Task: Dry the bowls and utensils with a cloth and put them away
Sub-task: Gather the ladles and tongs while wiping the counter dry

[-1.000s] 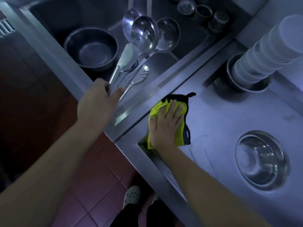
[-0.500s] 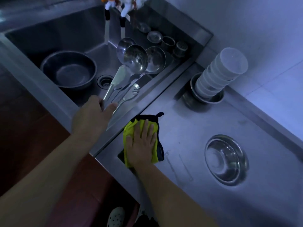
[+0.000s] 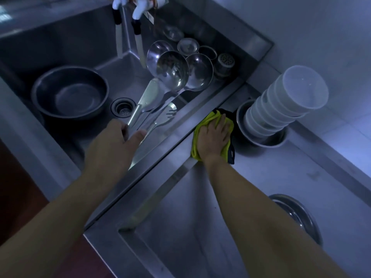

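Note:
My left hand (image 3: 113, 146) grips the handles of a bundle of steel utensils (image 3: 152, 105), ladles and a slotted spoon, whose bowls fan out over the sink (image 3: 60, 45). A large steel bowl (image 3: 70, 93) sits in the sink at the left. My right hand (image 3: 213, 137) presses flat on a yellow cloth with black trim (image 3: 200, 129) on the steel counter (image 3: 251, 173), right beside a stack of white bowls (image 3: 281, 105) standing in a steel bowl. Another steel bowl (image 3: 299, 215) lies on the counter at the right.
Small metal cups and a strainer (image 3: 224, 63) line the sink's back ledge. A tap with white handles (image 3: 128, 19) hangs above the sink. The drain (image 3: 122, 107) is near the utensil handles. A tiled wall stands to the right, a red tiled floor below.
My right hand has slid the cloth away along the counter toward the stack of white bowls. My left hand keeps its hold on the utensil handles. The view has shifted.

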The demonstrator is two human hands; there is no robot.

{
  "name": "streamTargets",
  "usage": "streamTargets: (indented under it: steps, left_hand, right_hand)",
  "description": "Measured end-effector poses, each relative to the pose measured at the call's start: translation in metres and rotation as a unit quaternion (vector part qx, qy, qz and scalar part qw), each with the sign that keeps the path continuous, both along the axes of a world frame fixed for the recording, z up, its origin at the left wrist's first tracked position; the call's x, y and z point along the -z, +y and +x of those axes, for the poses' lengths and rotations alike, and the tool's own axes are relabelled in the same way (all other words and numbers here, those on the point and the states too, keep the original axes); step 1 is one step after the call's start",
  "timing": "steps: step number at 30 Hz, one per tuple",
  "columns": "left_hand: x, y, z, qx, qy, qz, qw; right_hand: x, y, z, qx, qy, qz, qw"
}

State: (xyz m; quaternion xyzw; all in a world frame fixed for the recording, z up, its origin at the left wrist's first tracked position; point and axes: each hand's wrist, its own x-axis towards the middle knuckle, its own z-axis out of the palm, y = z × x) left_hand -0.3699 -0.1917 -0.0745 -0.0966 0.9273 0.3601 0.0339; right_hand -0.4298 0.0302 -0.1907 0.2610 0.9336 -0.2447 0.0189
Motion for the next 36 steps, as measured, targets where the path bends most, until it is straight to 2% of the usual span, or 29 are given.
streamTargets:
  steps: [4,14,17,21,26,36]
  left_hand:
    - [0.002,0.016,-0.009,-0.003,-0.002,0.020,1.000]
    - [0.001,0.032,-0.020,0.006,0.002,-0.002,1.000]
    - [0.001,0.033,-0.017,0.010,0.001,-0.009,1.000]
    - [0.000,0.042,-0.012,0.015,-0.009,-0.006,1.000]
    - [-0.003,0.066,-0.009,0.028,0.004,0.001,1.000]
    - [0.018,0.124,0.001,0.039,-0.005,0.010,0.999]
  right_hand:
    - [0.002,0.013,-0.012,0.006,0.017,-0.004,1.000]
    - [0.001,0.032,-0.033,0.014,0.059,-0.021,0.998]
    - [0.005,0.025,-0.016,-0.019,0.052,0.021,0.998]
    - [0.014,0.015,0.029,-0.115,0.021,0.088,0.989]
    - [0.017,0.054,0.074,-0.190,-0.027,0.152,0.970]
    - [0.017,0.143,0.130,-0.261,-0.026,0.160,0.952]
